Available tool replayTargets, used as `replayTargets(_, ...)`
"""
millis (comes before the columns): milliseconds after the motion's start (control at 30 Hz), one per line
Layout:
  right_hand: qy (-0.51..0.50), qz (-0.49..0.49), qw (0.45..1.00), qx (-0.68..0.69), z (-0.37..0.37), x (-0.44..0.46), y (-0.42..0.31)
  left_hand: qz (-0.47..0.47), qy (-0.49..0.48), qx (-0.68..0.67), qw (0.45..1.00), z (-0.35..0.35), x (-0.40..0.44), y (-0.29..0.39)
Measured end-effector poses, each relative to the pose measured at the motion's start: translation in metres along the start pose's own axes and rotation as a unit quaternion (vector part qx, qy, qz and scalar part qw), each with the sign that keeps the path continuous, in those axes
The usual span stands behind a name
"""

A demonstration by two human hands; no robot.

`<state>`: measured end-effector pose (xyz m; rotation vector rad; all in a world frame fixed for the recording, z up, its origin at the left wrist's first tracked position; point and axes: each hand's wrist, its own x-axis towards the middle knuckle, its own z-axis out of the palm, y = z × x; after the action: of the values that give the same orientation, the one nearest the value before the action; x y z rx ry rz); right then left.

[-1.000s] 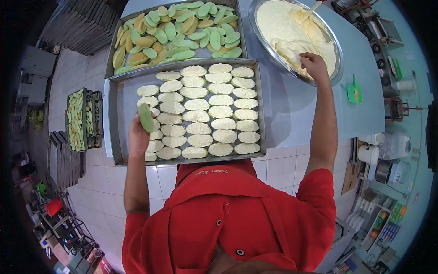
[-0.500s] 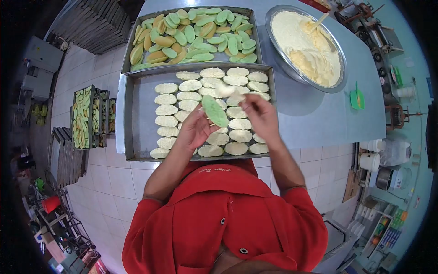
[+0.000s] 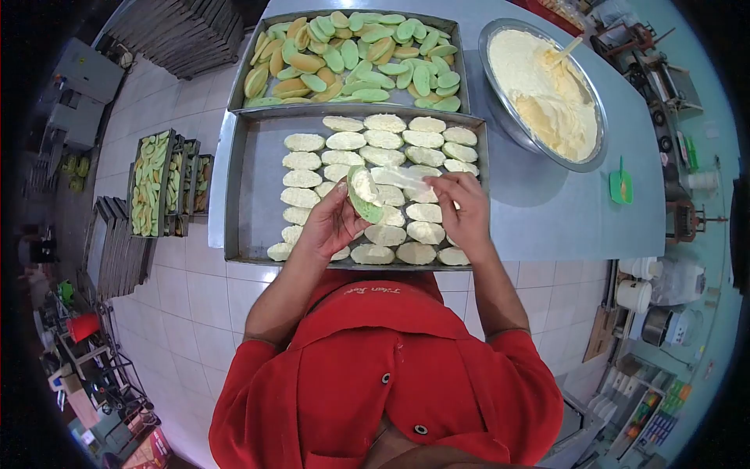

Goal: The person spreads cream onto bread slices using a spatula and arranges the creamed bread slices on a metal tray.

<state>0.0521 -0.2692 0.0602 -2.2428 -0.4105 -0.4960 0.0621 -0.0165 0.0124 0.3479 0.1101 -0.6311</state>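
Note:
My left hand [image 3: 334,222] holds a green oval piece [image 3: 364,205] tilted over the near tray, with pale cream on part of its face. In my right hand [image 3: 462,205] is a whitish translucent spreader [image 3: 402,178], its tip by the cream on the piece. Below both hands, the near metal tray [image 3: 258,180] holds rows of cream-topped ovals [image 3: 303,160]. Behind it, a second tray [image 3: 466,70] carries a heap of green and tan ovals [image 3: 333,60]. A steel bowl [image 3: 500,94] of pale cream [image 3: 539,86] stands at the back right, a handle sticking up from it.
A small green container [image 3: 621,187] with a green handle lies on the table [image 3: 570,227] to the right. Filled trays [image 3: 151,184] stand at the left beyond the table, near stacked dark trays [image 3: 176,35]. Shelves and white buckets [image 3: 633,295] are at the far right.
My right hand has come from the bowl to my left hand, which moved rightward with the green piece. Cream now shows on that piece, which was bare half a second ago. The view has shifted.

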Motion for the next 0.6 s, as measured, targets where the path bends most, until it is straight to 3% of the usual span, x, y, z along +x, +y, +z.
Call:
replayTargets(133,0.006,-0.024,0.999,0.026,0.004,0.017,-0.018,-0.004,0.015,0.025,1.0,0.0,-0.002,-0.003)
replayTargets(333,-0.137,-0.053,0.988,0.046,0.021,0.011,-0.034,0.004,-0.009,-0.015,1.0,-0.03,-0.002,-0.001)
replayTargets(400,-0.147,-0.051,0.986,0.062,0.021,0.006,-0.041,0.025,0.098,-0.013,0.995,-0.035,-0.003,0.0)
replayTargets(600,-0.111,-0.072,0.988,0.085,0.033,0.011,-0.041,0.041,0.064,-0.057,0.995,-0.04,-0.006,0.013)
